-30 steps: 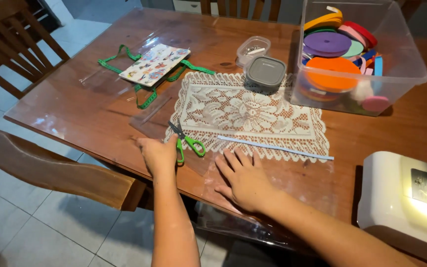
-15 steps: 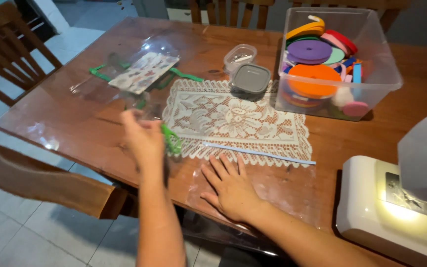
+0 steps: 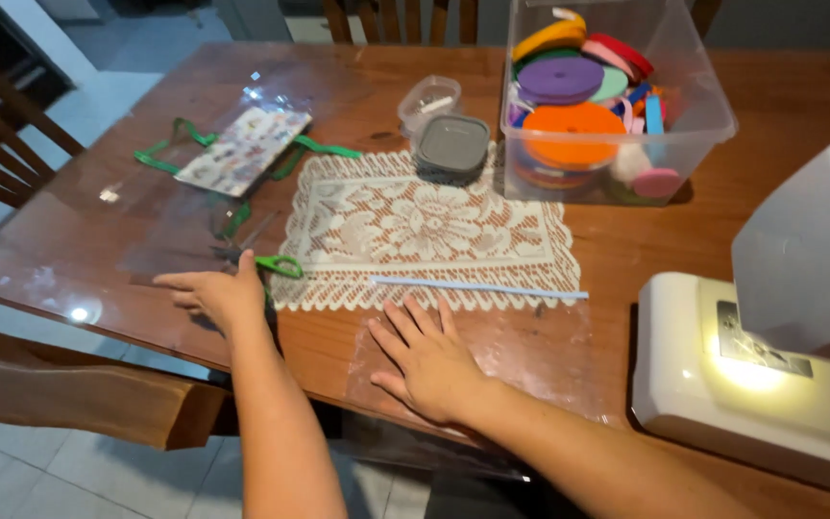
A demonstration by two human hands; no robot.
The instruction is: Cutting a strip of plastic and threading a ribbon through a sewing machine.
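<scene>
Clear plastic sheeting (image 3: 521, 356) lies nearest you along the front edge of the brown wooden surface (image 3: 770, 207), and your right hand (image 3: 429, 360) presses flat on it, fingers spread, gripping nothing. Keep that palm firm so the film stays taut. Your left hand (image 3: 218, 293) rests flat beside the green-handled scissors (image 3: 266, 261), fingers extended, touching the handle loop but not closed on it — lift them by the loops, blades away from the film.

Just beyond, the cream lace runner (image 3: 425, 231) lies flat, a thin pale blue strip (image 3: 477, 286) along its near edge. To your right stands the white sewing machine (image 3: 770, 356), lamp lit, close to the sheet's corner — mind your elbow. Farther off sit a small grey-lidded container (image 3: 451, 146), a printed pouch with green straps (image 3: 240, 149), and a clear plastic bin of coloured ribbon rolls (image 3: 617, 96).
</scene>
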